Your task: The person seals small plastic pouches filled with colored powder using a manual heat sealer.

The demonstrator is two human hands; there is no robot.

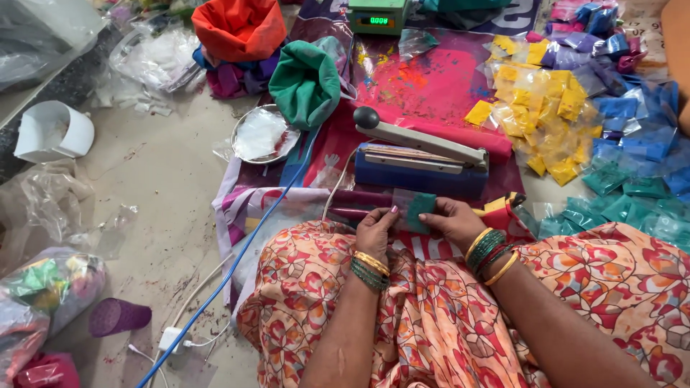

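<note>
Both my hands hold a small clear plastic packet (415,208) with green powder in it, just above my lap. My left hand (375,233) pinches the packet's left edge, and my right hand (454,219) grips its right side. Directly beyond the packet stands a blue heat sealer (420,162) with its grey lever arm and black knob raised. My lap is covered by orange patterned cloth (431,309).
Heaps of small yellow packets (535,108), blue packets (640,136) and green packets (632,208) lie at the right. A green cloth sack (305,82), an orange sack (238,29), a metal dish (262,134) and a digital scale (377,16) sit behind. A blue cable (237,259) crosses the floor.
</note>
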